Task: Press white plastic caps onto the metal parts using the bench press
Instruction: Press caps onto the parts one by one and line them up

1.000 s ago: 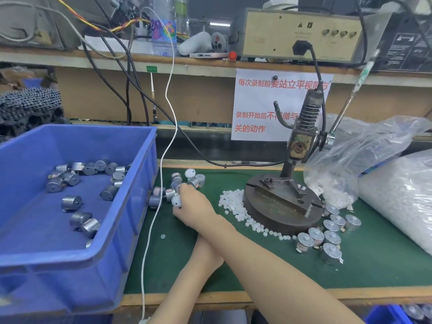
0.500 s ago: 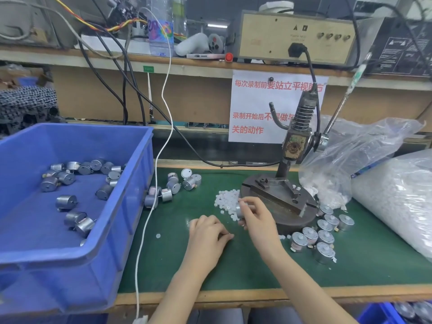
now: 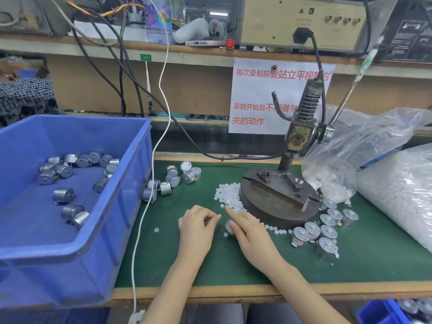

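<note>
Two hands low over the green desk (image 3: 350, 265), near the press (image 3: 280, 197) at one o'clock. Right hand (image 3: 252, 235) has its grip closed round a small metal part (image 3: 229, 226), forefinger reaching into the white caps (image 3: 228, 195). Left hand (image 3: 196, 226) is curled, fingertips pinched; whether a cap sits between them I cannot tell. Loose parts (image 3: 173, 181) wait at eleven o'clock.

Counter (image 3: 163, 265) under both hands: matt green mat w/ bare wood front edge. Bench press (image 3: 280, 197) just beyond right hand (image 3: 251, 235): dull, dark, worn metal. Caps (image 3: 228, 195) by it: translucent white plastic. Motors (image 3: 325, 232) right of hands: shiny brushed metal. Bin (image 3: 131, 183) left of left hand (image 3: 196, 228): smooth blue plastic. Bags (image 3: 374, 146) far right: clear, crinkled, glossy film.
</note>
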